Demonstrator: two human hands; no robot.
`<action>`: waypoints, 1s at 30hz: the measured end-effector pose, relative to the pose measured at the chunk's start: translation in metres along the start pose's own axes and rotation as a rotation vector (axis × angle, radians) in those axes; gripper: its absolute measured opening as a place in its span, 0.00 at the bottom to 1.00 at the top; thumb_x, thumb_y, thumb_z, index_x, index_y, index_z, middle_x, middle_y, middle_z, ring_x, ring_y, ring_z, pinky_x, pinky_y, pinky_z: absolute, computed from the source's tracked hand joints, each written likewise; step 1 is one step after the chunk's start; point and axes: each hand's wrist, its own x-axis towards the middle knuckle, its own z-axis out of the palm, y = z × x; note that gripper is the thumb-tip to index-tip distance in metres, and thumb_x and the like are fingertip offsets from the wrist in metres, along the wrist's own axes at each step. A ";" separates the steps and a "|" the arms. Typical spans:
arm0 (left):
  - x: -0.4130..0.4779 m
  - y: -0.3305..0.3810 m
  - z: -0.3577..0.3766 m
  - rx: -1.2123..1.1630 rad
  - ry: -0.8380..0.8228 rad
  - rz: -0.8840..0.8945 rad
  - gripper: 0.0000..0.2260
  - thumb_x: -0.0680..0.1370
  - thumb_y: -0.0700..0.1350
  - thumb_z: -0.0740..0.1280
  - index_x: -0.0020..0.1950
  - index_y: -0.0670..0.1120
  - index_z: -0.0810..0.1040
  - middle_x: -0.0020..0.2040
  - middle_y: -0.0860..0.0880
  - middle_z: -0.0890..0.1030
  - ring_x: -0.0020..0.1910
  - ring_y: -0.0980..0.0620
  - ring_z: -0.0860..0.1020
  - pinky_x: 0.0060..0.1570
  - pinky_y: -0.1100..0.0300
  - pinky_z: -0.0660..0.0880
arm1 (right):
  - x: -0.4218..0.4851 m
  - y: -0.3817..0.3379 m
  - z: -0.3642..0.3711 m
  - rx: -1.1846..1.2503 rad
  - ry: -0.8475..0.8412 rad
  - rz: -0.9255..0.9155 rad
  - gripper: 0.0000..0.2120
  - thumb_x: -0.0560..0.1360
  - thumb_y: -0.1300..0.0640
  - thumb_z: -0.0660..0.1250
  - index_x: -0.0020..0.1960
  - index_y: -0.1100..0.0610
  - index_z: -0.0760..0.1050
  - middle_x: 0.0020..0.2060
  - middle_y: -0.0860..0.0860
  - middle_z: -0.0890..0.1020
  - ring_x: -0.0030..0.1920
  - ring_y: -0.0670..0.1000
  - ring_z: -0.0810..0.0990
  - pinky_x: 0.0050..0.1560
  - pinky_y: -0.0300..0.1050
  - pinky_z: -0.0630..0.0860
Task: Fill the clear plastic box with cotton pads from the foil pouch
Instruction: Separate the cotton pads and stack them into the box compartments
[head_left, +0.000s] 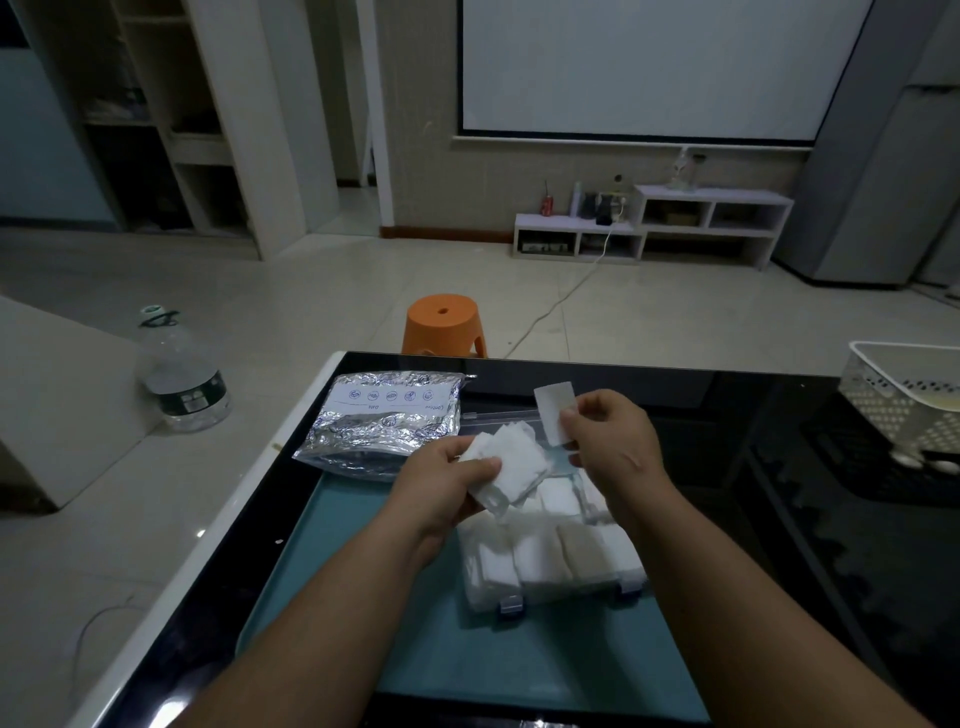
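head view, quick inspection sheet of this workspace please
surface: glossy black table, teal mat on it.
job's things: clear plastic box on the mat, rows of cotton pads inside; foil pouch lying behind-left of it.
clutter: white perforated basket at the table's right edge.
hands: left hand holds a bunch of pads; right hand pinches one flat white pad.
cables: white cable across the floor.
surroundings: orange stool, large water bottle, low white shelf unit, projection screen.

Foil pouch (384, 421) lies far-left of the clear plastic box (571, 584); the near teal mat (467, 654) is open.
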 end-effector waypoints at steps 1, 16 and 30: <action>0.000 0.000 0.000 0.000 0.006 -0.002 0.14 0.74 0.32 0.68 0.60 0.37 0.78 0.47 0.41 0.83 0.36 0.49 0.83 0.34 0.58 0.78 | 0.000 -0.002 -0.003 0.024 -0.009 -0.001 0.02 0.79 0.59 0.64 0.48 0.56 0.75 0.45 0.53 0.79 0.46 0.53 0.79 0.47 0.48 0.80; 0.001 -0.007 0.001 -0.016 -0.006 -0.015 0.12 0.76 0.31 0.65 0.57 0.42 0.79 0.48 0.39 0.84 0.43 0.43 0.84 0.41 0.51 0.79 | -0.007 -0.001 0.009 -0.353 -0.289 -0.007 0.18 0.71 0.54 0.74 0.59 0.51 0.74 0.49 0.44 0.76 0.49 0.45 0.76 0.40 0.37 0.72; -0.001 0.006 0.001 -0.098 0.003 0.010 0.08 0.77 0.32 0.63 0.52 0.39 0.80 0.41 0.41 0.84 0.37 0.46 0.83 0.37 0.57 0.80 | -0.010 -0.008 0.009 -0.237 -0.363 -0.020 0.15 0.72 0.57 0.71 0.56 0.51 0.71 0.48 0.46 0.75 0.48 0.47 0.76 0.44 0.39 0.75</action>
